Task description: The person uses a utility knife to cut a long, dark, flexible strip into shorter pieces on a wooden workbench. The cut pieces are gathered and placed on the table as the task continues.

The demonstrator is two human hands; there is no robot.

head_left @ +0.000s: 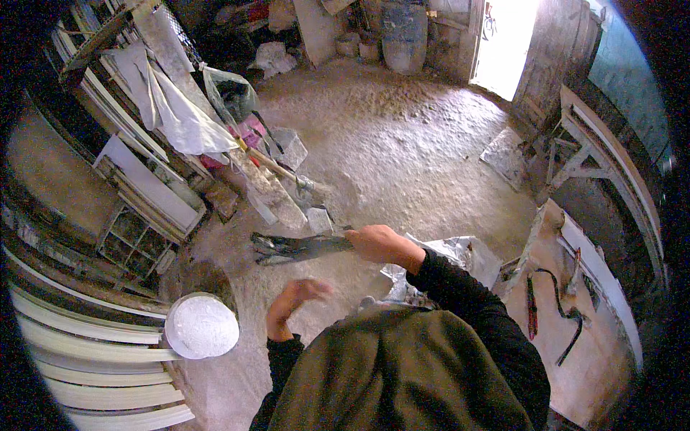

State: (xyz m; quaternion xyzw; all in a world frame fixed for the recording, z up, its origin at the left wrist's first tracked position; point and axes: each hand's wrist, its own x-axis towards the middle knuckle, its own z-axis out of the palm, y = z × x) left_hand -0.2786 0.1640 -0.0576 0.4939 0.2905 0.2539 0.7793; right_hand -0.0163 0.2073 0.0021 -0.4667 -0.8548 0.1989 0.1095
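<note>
The right hand (377, 244) shows its back on an outstretched arm; the bent left hand (296, 305), near seven o'clock, is too blurred to tell its finger spacing. Rough floor (388, 136) spreads toward a bright doorway (507, 50) past one. Right fingers clamp a dark strip (302, 248), extending toward nine.

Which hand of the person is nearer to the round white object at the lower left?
Left. The left hand is to the right of the round white object, apart from it; the right hand, holding a dark crumpled strip, is farther right.
</note>
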